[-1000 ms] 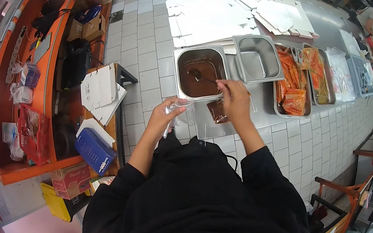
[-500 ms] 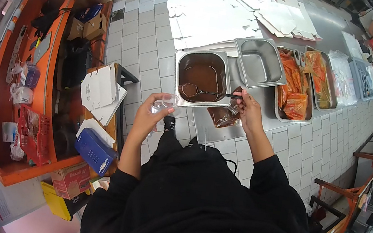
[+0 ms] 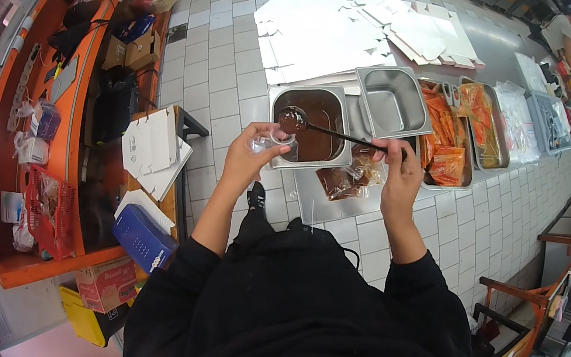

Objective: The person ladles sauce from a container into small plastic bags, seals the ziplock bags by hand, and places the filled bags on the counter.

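The right hand (image 3: 400, 178) grips a black spoon (image 3: 341, 136) over a pan (image 3: 342, 154) of brown sauce (image 3: 318, 148). The left hand (image 3: 247, 156) holds a clear cup (image 3: 282, 139) at the pan's left edge.

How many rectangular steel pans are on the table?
4: one holding brown sauce, under the long black spoon; one right of it; a third farther right, a fourth beside that, both holding orange packets. Any nested underneath would be hidden.
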`<state>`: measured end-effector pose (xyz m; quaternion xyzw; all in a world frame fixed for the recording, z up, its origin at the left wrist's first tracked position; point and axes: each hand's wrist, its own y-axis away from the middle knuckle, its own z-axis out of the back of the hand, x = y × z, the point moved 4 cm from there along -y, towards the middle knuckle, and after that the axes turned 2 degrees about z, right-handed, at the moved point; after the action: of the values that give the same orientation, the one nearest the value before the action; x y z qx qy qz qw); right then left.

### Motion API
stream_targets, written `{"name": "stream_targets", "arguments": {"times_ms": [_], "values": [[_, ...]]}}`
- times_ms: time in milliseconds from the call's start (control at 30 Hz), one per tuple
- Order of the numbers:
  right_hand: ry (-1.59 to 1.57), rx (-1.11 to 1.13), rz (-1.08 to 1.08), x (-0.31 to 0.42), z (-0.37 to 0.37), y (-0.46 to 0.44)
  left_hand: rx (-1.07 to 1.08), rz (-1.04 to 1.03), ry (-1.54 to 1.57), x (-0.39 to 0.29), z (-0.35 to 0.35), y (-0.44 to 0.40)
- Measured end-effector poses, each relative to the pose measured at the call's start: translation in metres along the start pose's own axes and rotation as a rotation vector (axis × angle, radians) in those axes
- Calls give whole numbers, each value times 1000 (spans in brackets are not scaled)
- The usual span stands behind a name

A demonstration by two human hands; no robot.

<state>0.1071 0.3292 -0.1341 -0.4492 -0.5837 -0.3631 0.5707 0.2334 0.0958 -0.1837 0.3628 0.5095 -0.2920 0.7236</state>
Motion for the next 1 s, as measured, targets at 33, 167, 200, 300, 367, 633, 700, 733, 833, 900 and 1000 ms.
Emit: {"name": "stream_targets", "arguments": {"times_ms": [33, 167, 200, 300, 367, 633, 700, 733, 833, 900, 1000], "values": [[92, 39, 179, 9, -2, 4, -9, 2, -10, -1, 0, -1], [476, 182, 733, 44, -8, 17, -15, 17, -17, -2, -3, -6], [477, 182, 735, 49, -8, 20, -15, 16, -16, -3, -3, -7], [588, 207, 835, 57, -14, 29, 7, -5, 8, -7, -6, -7], [660, 225, 890, 54, -17, 32, -8, -16, 3, -13, -6, -5], [200, -97, 279, -29, 8, 6, -10, -24, -62, -20, -5, -7], [174, -123, 181, -44, 9, 2, 8, 5, -108, -17, -7, -7], [394, 38, 314, -45, -1, 1, -55, -303, -193, -19, -7, -10], [785, 178, 561, -28, -36, 10, -112, -543, -322, -36, -8, 4], [957, 153, 677, -13, -58, 19, -107, -475, -370, -36, -12, 10], [-81, 244, -249, -41, -69, 18, -49, -482, -37, -38, -15, 20]]}}
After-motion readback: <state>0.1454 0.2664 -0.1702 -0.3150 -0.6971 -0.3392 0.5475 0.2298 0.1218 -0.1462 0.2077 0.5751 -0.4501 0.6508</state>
